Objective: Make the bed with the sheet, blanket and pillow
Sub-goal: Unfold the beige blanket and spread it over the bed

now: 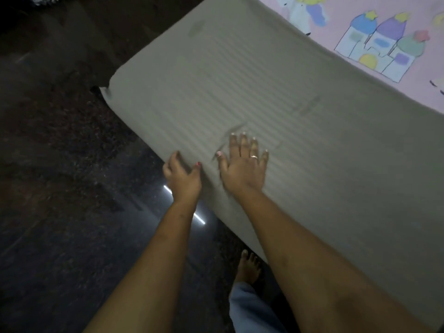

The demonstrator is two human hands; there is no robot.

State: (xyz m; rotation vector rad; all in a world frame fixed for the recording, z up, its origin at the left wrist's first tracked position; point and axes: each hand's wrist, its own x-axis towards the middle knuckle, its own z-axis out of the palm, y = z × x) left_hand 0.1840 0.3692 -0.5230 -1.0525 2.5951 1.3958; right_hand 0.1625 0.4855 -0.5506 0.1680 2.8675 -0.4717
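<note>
From your head camera, your right hand (242, 164) lies flat, fingers spread, on the grey striped sheet (240, 92) covering the mattress. Your left hand (183, 175) curls over the sheet's near edge, gripping it. A pink castle-print cloth (384, 32) lies beyond.

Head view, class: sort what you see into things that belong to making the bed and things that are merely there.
Belongs to the job:
grey striped sheet
pink castle-print cover
left hand at the sheet's edge
right hand flat on the sheet

Merely there:
dark floor
bare foot
</note>
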